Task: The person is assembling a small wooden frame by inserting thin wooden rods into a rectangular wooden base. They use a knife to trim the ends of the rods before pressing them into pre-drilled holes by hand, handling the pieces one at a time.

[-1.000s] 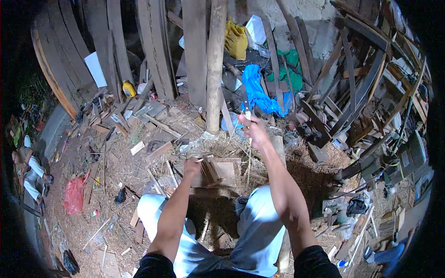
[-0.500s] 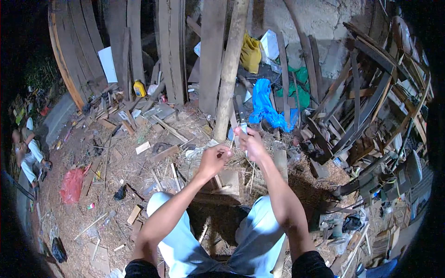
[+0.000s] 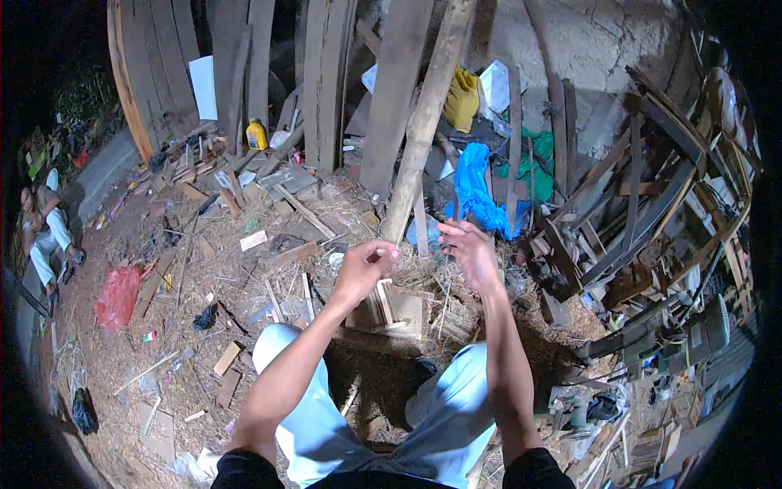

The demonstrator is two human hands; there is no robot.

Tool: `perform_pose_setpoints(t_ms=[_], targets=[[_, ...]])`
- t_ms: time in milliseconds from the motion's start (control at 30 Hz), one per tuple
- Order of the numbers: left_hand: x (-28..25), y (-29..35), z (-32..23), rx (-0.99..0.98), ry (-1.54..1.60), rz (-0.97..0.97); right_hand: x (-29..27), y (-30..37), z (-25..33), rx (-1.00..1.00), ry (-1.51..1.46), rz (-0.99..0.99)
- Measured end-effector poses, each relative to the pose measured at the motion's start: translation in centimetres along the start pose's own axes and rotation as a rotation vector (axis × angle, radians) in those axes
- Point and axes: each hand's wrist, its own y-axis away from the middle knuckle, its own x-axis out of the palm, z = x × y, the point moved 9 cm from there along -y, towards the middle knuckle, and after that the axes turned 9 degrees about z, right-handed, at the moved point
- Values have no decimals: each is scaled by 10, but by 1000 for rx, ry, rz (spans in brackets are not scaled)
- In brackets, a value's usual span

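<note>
My left hand (image 3: 365,270) is closed in a pinch in front of the leaning pole, with the pale end of a thin strip (image 3: 397,248) just showing at its fingertips. To its right and a little apart, my right hand (image 3: 472,254) is raised before the blue plastic bag (image 3: 476,191), fingers curled. Those fingers mostly hide the knife, whose blade I cannot make out. Below both hands, between my knees and the pole, lies a wooden board (image 3: 411,314) with pale wood slips (image 3: 384,297) on it.
A round wooden pole (image 3: 423,122) leans ahead, beside upright planks (image 3: 326,81). Broken timber (image 3: 635,196) is heaped at the right. Wood scraps and shavings litter the ground. A red plastic bag (image 3: 119,297) lies left, and another person (image 3: 50,232) sits at the far left.
My hands were close together, the right one with a dark-handled knife upright beside the strip. Now they are apart, the right hand farther right. The view has shifted slightly.
</note>
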Motion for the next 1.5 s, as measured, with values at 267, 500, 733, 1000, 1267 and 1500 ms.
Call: perform_pose_setpoints(t_ms=[267,500,733,1000,1267,1500], targets=[[2,2,-9,1,38,-5,31,25,64,-426,966,-220],[8,7,-20,-5,6,38,43,28,35,-287,261,21],[12,6,-24,85,-114,59,85,32,8,50,261,326],[20,15,-44,255,-421,-11,67,28,-1,185,96,390],[27,27,-63,366,-489,-78,72,28,-3,198,-5,374],[25,18,-35,128,-279,31,77,35,2,247,-9,421]])
